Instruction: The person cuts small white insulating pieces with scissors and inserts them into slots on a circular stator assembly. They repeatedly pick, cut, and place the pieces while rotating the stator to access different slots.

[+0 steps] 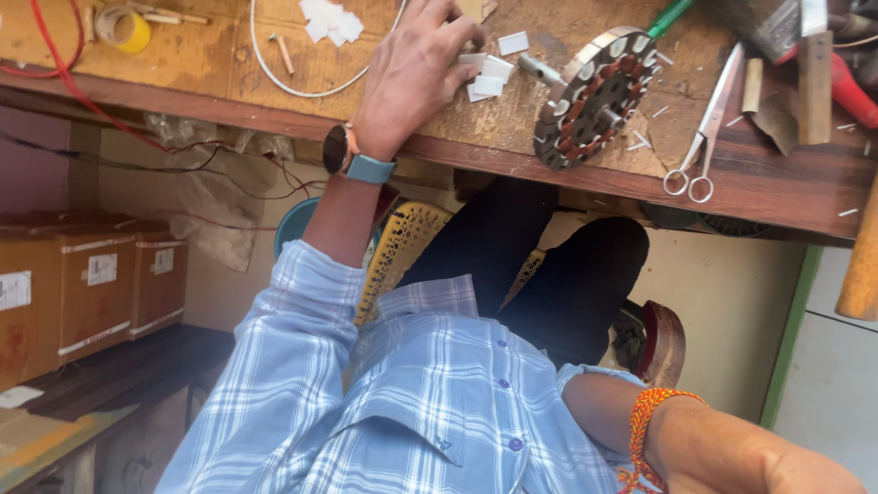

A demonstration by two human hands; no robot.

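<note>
Sawdust and scraps cover the worn wooden bench [229, 64]. I see my left hand [412, 78], fingers curled onto the white paper slips [489, 78] beside the round motor stator [594, 96]. Scissors [704, 137] lie nearby; cardboard boxes [82, 293] below.

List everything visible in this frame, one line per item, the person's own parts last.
White paper slips: several, white, on bench under fingers.
Motor stator: one, grey with copper windings, bench centre.
Scissors: one, silver, right of stator.
Tape roll: one, yellow, bench far left.
Cardboard boxes: two or more, brown, floor left.
Wooden bench: one, brown.
Left hand: on the slips, teal-strapped watch at wrist.
Right hand: out of view; forearm with orange thread band, lower right.
</note>
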